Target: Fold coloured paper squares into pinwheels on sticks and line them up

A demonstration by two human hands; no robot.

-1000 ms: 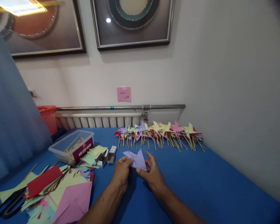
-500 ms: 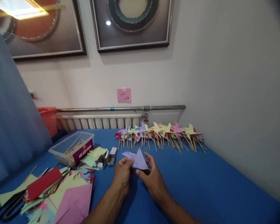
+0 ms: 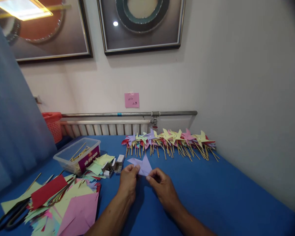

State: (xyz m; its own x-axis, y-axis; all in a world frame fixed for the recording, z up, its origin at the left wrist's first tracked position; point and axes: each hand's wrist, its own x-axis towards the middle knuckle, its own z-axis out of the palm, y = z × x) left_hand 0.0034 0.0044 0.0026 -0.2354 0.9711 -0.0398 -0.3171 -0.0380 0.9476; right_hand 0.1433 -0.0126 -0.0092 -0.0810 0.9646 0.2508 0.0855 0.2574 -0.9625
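Observation:
A lilac paper pinwheel (image 3: 144,166), with pointed folded blades, is held up above the blue tabletop. My left hand (image 3: 129,180) pinches it near its middle, thumb on the front face. At its lower right corner, the thumb and forefinger of my right hand (image 3: 162,186) are closed on the paper's edge. No stick shows on this pinwheel. Just left of my hands, small open boxes (image 3: 118,164) stand with tiny metal pins in them.
Finished pinwheels on sticks (image 3: 169,139) lie in a row at the back. On the left are a clear plastic box (image 3: 61,160) of sticks, stacked coloured paper (image 3: 78,213), and black-handled scissors (image 3: 11,216). A radiator (image 3: 105,129) and pipe run along the wall.
My right hand's fingers, spread around the pinwheel's right side before, have drawn together into a pinch at its lower right corner. My left hand keeps its hold.

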